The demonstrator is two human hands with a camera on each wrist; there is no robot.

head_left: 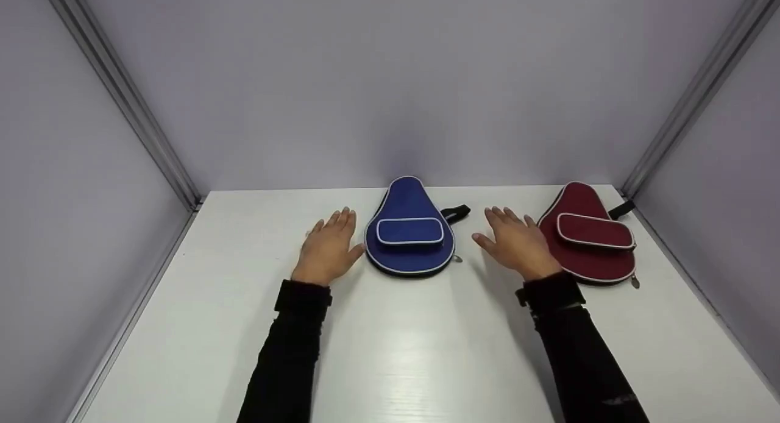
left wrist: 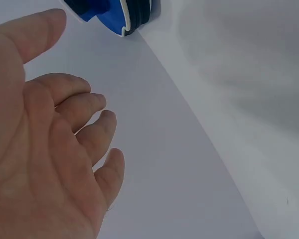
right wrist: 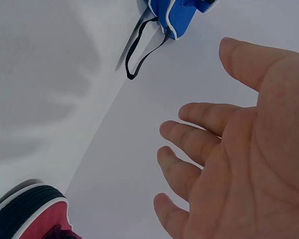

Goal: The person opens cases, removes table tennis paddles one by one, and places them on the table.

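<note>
A blue table tennis bat case (head_left: 409,197) with white piping and a front pocket lies on the white table, its narrow end toward the back wall. Just left of it is my left hand (head_left: 326,247), fingers extended and palm empty in the left wrist view. My right hand (head_left: 515,243) is between the blue case and a dark red bat case (head_left: 582,200) of the same shape, overlapping the red one's left edge in the head view. Its fingers are spread and slightly bent, holding nothing. A black strap (right wrist: 131,64) loops out from the blue case.
The white table (head_left: 396,337) backs onto a pale wall (head_left: 390,94). Grey panels flank it on both sides, with metal posts (head_left: 122,94) in the corners. Another black strap (head_left: 621,209) sticks out from the red case toward the right panel.
</note>
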